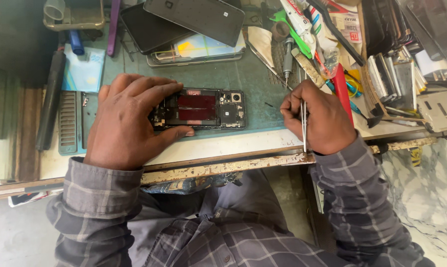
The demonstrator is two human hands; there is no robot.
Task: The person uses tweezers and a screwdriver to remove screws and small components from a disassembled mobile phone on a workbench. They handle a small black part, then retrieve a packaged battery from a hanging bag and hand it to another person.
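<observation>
An opened phone (211, 109) with its back cover off lies flat on a green work mat (233, 74), showing a dark red battery area and circuit parts. My left hand (127, 121) covers its left end, fingers along the top edge and thumb along the bottom edge. My right hand (320, 116) rests to the right of the phone, apart from it, closed around metal tweezers (303, 123) that point down toward the bench's front edge.
Several phones and screens (193, 22) are stacked at the back. Screwdrivers, tubes and hand tools (307, 44) crowd the back right beside a rack of parts (396, 74). A black cylinder (50, 99) lies at the left. The rusty bench edge (223, 168) runs in front.
</observation>
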